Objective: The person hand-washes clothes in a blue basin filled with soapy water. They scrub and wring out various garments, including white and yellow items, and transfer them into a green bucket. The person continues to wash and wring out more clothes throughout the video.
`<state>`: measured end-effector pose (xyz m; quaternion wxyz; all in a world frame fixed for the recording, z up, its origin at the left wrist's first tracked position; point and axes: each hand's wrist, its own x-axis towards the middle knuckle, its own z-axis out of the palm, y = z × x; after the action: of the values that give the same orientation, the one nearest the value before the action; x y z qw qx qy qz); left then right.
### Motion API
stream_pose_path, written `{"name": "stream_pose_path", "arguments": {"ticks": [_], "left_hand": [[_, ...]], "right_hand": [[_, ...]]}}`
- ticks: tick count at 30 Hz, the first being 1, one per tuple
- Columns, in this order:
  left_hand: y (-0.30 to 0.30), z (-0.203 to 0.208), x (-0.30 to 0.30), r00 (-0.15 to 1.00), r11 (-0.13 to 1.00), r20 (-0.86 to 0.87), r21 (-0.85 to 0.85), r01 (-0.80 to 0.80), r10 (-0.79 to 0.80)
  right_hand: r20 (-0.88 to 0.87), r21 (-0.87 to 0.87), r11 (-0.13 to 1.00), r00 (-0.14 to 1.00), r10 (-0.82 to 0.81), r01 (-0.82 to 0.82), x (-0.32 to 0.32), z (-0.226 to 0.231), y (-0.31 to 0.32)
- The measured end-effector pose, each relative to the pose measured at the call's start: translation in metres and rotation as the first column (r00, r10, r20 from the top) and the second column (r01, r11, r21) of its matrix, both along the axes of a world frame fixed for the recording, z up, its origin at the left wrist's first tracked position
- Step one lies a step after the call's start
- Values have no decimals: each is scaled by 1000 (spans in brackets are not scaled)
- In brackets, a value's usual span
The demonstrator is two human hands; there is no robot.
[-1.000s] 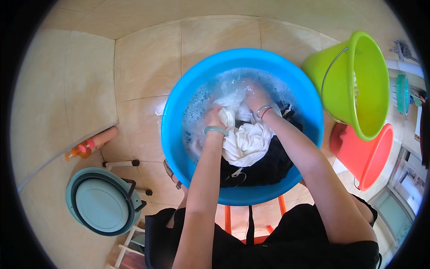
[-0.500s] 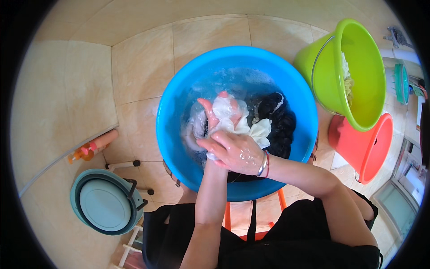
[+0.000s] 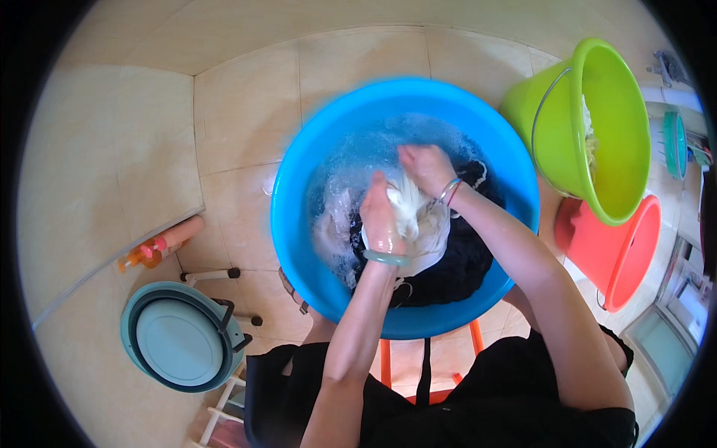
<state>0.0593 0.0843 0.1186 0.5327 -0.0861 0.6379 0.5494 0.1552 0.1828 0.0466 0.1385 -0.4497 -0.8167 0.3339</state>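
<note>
A wet white cloth (image 3: 429, 237) is bunched up between my hands above soapy water in a large blue basin (image 3: 525, 196). My left hand (image 3: 381, 213), with a pale green bangle at the wrist, is closed round its left side. Higher and to the right, my right hand (image 3: 427, 170) is closed on the upper part of the cloth; its fingertips are partly hidden. Below the white cloth lies soaked black fabric (image 3: 452, 280), filling the near right of the basin. A pale, sheer-looking cloth (image 3: 337, 213) floats by the left side among suds.
A lime green bucket (image 3: 515, 112) with pale cloth inside leans at the right, beside a coral red bucket (image 3: 606, 250). Left of the basin are a grey-green collapsible tub (image 3: 179, 340) and pump bottles (image 3: 175, 235) by the wall. An orange-legged stool (image 3: 385, 362) stands below the basin.
My hands, crossed and pressed together over the white cloth before, have come apart. The right hand has moved up and right, the left shows its back, and the cloth now stretches between them.
</note>
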Motion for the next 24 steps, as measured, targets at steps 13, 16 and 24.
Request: {"name": "stream_pose_path", "arguments": {"ticks": [13, 16, 24], "left_hand": [[14, -74, -30, 956, 917, 280, 353, -184, 84], [-3, -84, -55, 942, 950, 335, 287, -124, 22], [-5, -27, -30, 726, 839, 681, 446, -313, -90]], "right_hand": [[13, 103, 993, 999, 48, -50, -6, -54, 3], [-342, 9, 973, 914, 220, -231, -37, 5, -46], [-282, 250, 909, 873, 398, -333, -27, 123, -96]]}}
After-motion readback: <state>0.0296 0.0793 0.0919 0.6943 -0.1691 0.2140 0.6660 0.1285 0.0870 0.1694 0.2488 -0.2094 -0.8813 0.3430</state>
